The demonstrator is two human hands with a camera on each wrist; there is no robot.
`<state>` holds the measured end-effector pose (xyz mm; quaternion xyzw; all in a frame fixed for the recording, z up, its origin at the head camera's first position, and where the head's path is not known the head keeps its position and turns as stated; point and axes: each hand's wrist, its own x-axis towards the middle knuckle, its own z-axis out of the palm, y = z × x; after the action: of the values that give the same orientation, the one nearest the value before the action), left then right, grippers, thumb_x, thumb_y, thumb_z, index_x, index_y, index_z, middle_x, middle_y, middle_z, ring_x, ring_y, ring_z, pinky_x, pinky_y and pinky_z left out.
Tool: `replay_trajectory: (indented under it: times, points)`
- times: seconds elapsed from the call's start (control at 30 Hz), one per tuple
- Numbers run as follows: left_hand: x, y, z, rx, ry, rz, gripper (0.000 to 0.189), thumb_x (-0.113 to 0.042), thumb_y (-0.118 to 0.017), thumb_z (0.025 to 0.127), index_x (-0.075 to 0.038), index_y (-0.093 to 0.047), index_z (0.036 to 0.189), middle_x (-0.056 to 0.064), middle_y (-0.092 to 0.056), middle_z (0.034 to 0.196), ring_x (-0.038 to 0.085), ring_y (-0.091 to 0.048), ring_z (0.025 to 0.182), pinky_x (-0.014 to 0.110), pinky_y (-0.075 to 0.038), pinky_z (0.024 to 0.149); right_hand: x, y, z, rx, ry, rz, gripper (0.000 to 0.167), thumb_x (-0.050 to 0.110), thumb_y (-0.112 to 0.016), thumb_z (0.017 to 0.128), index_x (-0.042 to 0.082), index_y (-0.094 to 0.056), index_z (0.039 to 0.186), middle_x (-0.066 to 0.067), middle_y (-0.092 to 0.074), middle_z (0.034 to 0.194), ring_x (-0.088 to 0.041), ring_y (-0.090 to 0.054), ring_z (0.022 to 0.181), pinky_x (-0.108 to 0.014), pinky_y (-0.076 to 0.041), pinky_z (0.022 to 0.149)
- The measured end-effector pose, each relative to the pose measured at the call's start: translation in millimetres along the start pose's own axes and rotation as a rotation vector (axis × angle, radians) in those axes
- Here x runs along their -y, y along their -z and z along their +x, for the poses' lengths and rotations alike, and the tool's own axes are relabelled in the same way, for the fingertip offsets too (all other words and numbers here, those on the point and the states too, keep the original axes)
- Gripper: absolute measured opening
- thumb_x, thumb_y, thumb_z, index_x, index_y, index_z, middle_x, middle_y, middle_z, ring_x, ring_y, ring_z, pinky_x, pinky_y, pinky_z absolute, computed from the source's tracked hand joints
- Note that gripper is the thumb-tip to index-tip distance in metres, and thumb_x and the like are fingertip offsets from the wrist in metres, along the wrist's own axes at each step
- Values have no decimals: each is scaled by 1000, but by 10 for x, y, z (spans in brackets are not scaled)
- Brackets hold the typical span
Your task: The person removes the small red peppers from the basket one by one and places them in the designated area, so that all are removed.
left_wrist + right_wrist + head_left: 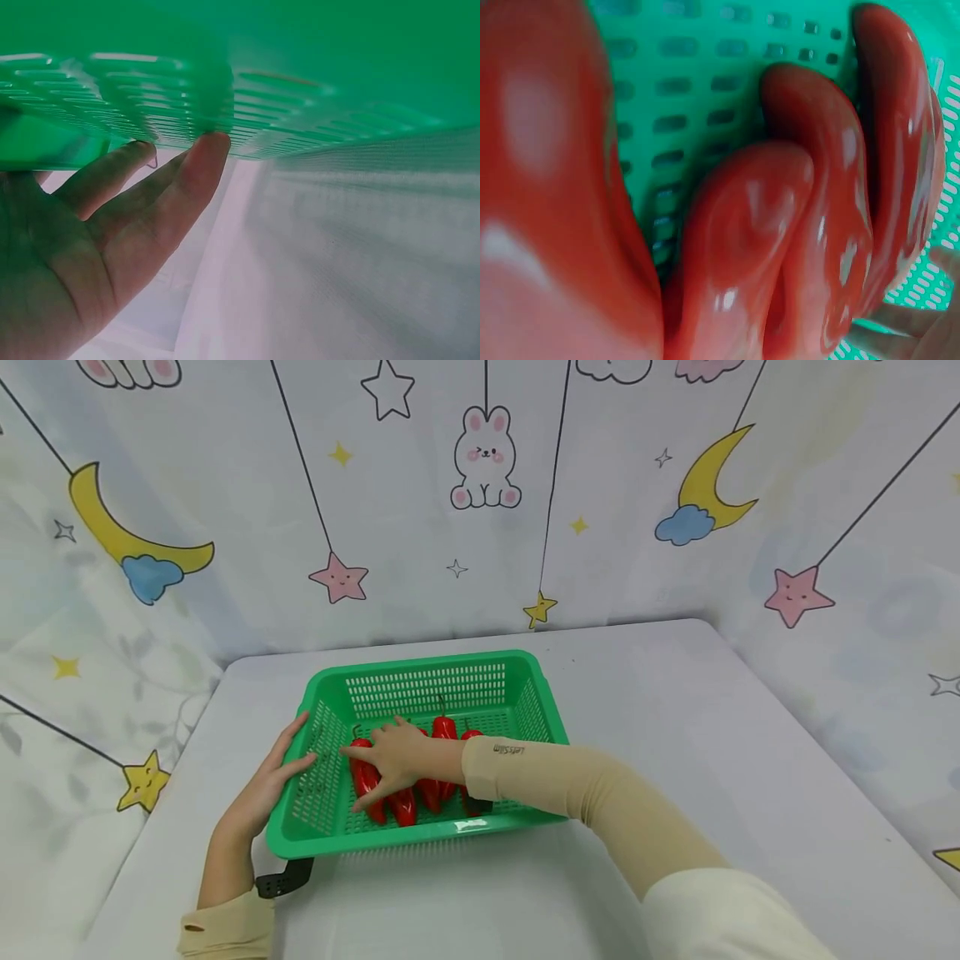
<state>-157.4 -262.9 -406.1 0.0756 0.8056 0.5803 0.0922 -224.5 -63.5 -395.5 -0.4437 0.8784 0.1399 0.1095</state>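
Note:
Several glossy red chili peppers (365,781) lie side by side in a green plastic basket (360,843) with slotted walls. My left hand (258,789) holds the basket's left rim, one digit lapping over the top. From below, the left wrist view shows other fingers (199,176) against the outside of the slotted wall. Above the peppers, my right hand (401,756) spreads its fingers, palm down, covering part of them. Close up in the right wrist view are curved pepper tips (750,195), with fingers (900,322) at the lower right beside the peppers.
The basket stands on a white table (660,718), left of its middle. A white curtain (420,468) printed with moons, stars and rabbits hangs behind and at the sides. Below the basket's near left corner, a black wrist strap (285,878) shows on the left wrist.

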Motion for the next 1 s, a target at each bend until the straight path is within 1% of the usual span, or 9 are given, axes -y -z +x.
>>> replay_trajectory:
  times: [0.17, 0.37, 0.53, 0.67, 0.83, 1.0]
  points:
    - [-10, 0, 10, -6, 1, -5, 63, -27, -40, 98, -28, -2, 148, 11, 4, 151, 41, -10, 132, 64, -22, 94, 58, -36, 15, -2, -3, 2, 94, 85, -33, 68, 37, -13, 146, -3, -36, 139, -20, -35, 124, -43, -25, 103]
    - [12, -23, 0, -6, 9, -18, 62, -27, -40, 98, -27, -3, 148, 12, 4, 151, 41, -11, 131, 62, -23, 95, 120, -107, 16, -7, -10, -39, 95, 86, -33, 67, 37, -14, 146, -3, -36, 139, -20, -32, 125, -44, -24, 104]
    - [30, -37, -2, -6, 3, -24, 62, -25, -39, 98, -25, -3, 149, 13, 4, 151, 42, -11, 131, 61, -25, 94, 157, -130, 11, -19, -15, -56, 96, 87, -33, 66, 37, -16, 146, -3, -36, 139, -21, -32, 124, -44, -24, 104]
    - [27, -34, -2, -3, -2, -25, 62, -26, -39, 98, -25, -3, 149, 13, 3, 151, 42, -13, 131, 59, -27, 93, 170, -134, 28, -41, -34, -45, 96, 87, -34, 65, 37, -19, 145, -3, -39, 137, -20, -34, 122, -43, -27, 102]
    - [0, -20, -7, 0, -3, -18, 62, -26, -39, 99, -26, -3, 149, 12, 3, 151, 43, -14, 131, 58, -30, 92, 171, -122, 87, -34, -69, -39, 97, 89, -33, 63, 38, -20, 144, -1, -40, 134, -18, -34, 119, -41, -31, 97]
    - [-21, -11, -13, -3, -2, -18, 62, -25, -39, 99, -26, -3, 148, 11, 3, 151, 42, -12, 132, 60, -28, 94, 159, -93, 142, -20, -91, -15, 98, 89, -32, 63, 38, -18, 145, 0, -38, 137, -18, -32, 121, -41, -32, 98]
